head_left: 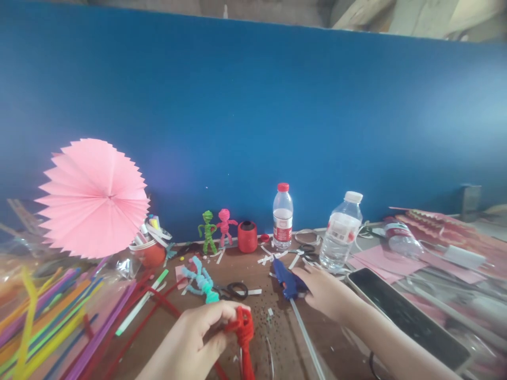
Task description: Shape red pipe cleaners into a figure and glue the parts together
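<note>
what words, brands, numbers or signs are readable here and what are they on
None can be read for certain.
Red-capped bottle: print on its red and white label, too small and blurred.
White-capped bottle: label print too blurred.
Lying bottle: red label, too blurred.
Phone: dark screen, no legible text.
Glue gun: no legible marking.
</note>
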